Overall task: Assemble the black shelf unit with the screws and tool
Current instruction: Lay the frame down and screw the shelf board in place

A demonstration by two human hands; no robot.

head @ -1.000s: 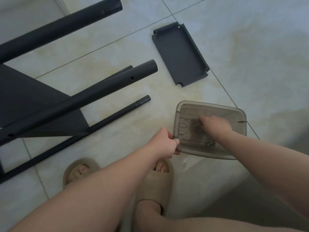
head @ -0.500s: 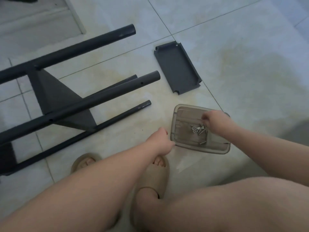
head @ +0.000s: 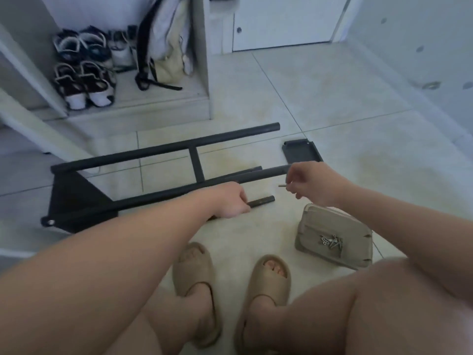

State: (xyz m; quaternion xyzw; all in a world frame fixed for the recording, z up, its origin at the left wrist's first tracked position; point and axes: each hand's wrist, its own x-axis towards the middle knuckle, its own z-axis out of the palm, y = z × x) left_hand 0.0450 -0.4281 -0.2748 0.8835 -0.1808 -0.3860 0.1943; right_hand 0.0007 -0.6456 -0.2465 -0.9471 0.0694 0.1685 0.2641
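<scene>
A small silver metal screw (head: 282,186) is pinched between thumb and forefinger of the right hand (head: 316,184); its long axis lies nearly level, free end pointing left. A thin black metal rod (head: 262,201) is gripped near its end by the curled left hand (head: 230,204). Beyond, the black tubular shelf frame (head: 163,149) lies on the tiled floor (head: 358,139), tubes running left to right. Screw fitting is judged in hand; next, a hole must be found and the tip aligned.

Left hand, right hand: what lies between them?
Head view: the thin rod jutting from the left hand, the screw pinched in the right hand, otherwise bare tile.
</scene>
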